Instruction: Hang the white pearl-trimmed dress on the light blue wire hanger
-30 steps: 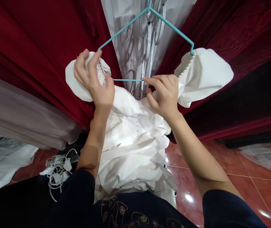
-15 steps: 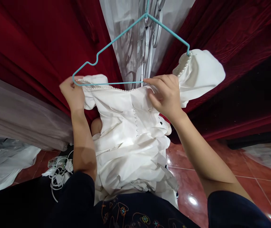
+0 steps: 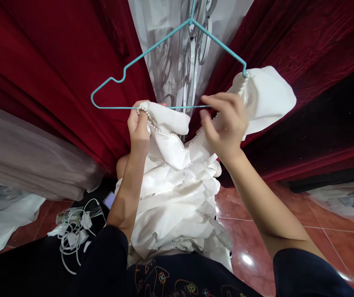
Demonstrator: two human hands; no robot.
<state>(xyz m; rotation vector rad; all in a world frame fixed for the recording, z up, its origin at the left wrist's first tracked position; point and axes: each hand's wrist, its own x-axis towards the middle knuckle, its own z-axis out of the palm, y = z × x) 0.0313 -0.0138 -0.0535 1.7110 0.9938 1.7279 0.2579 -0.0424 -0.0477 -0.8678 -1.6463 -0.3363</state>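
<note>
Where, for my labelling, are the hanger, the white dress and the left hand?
Hanger (image 3: 191,21): head view, apex where its arms meet.
White dress (image 3: 175,202): head view, folds below the bodice.
Left hand (image 3: 138,131): head view, near the thumb's base.

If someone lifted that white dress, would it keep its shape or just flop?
The dress would probably flop, since its fabric already bunches in loose folds. Its puffed sleeve near the right hand seems somewhat stiffer, standing out roundly. The pearl edging likely bends easily, as it curves beside the left hand.
</note>
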